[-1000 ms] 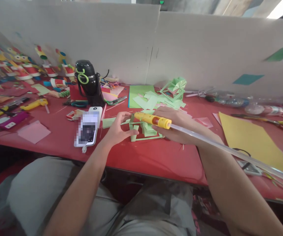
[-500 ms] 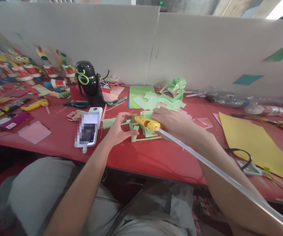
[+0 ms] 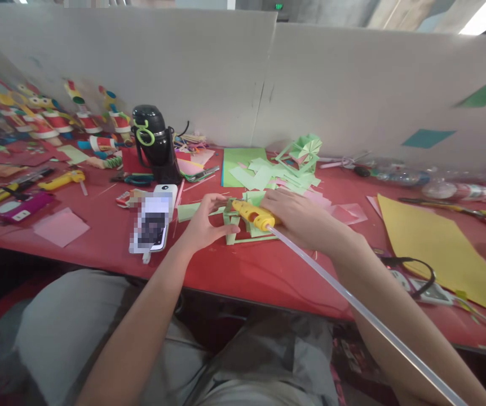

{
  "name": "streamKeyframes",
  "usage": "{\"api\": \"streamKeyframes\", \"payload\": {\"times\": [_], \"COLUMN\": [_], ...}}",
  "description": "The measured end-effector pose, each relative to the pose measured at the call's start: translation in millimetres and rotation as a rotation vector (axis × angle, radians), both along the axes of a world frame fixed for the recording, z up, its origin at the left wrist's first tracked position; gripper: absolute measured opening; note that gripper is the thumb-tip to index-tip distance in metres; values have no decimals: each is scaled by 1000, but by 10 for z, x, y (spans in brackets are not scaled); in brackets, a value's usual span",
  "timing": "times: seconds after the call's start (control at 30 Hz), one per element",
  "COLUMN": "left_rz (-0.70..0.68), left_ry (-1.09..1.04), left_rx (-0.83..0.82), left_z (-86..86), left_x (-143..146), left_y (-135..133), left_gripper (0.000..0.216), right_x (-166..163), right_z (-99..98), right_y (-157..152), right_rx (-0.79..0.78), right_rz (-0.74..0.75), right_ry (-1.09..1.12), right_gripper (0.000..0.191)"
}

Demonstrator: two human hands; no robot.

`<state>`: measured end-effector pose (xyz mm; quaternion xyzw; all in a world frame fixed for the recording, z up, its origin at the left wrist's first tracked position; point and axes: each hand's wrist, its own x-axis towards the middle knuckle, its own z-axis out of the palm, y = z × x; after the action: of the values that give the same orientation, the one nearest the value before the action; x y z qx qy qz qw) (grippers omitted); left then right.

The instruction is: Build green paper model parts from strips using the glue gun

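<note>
My right hand (image 3: 287,211) is wrapped round a yellow hot glue gun (image 3: 255,215), and a long clear glue stick (image 3: 344,293) runs out of its back toward the lower right. The gun's nozzle end lies over the left upper part of a small light green paper frame (image 3: 232,231) standing on the table. At that frame's left end, my left hand (image 3: 204,225) holds it between thumb and fingers. The gun and my right hand partly cover the frame. Behind them sits another green paper model (image 3: 304,152) with a pleated wheel, among green paper scraps (image 3: 260,173).
A phone (image 3: 154,220) and a black bottle (image 3: 152,138) stand left of my hands. Farther left lie another yellow glue gun (image 3: 63,179) and paper-cup figures (image 3: 84,121). Yellow sheets (image 3: 433,248), a corded white device (image 3: 431,292) and plastic bottles (image 3: 446,189) are on the right.
The glue gun's back end has dipped slightly, and its stick slants more steeply. My right forearm has shifted a little, uncovering more of the white device. My left hand stays on the frame.
</note>
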<state>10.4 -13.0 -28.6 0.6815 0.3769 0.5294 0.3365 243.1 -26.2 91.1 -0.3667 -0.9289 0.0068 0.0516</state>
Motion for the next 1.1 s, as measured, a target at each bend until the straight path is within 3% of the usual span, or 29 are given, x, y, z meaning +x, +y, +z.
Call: {"api": "streamKeyframes", "payload": {"times": [1.1], "left_rz": [-12], "left_ry": [-15], "left_rx": [-46], "left_z": [-3], "left_x": [-6], "left_y": [6], "left_gripper": [67], "right_x": [51], "right_z": [1], "right_y": [-37], "right_rx": [83], "right_rz": [-83], "right_ry": [-71], "right_gripper": [13]}}
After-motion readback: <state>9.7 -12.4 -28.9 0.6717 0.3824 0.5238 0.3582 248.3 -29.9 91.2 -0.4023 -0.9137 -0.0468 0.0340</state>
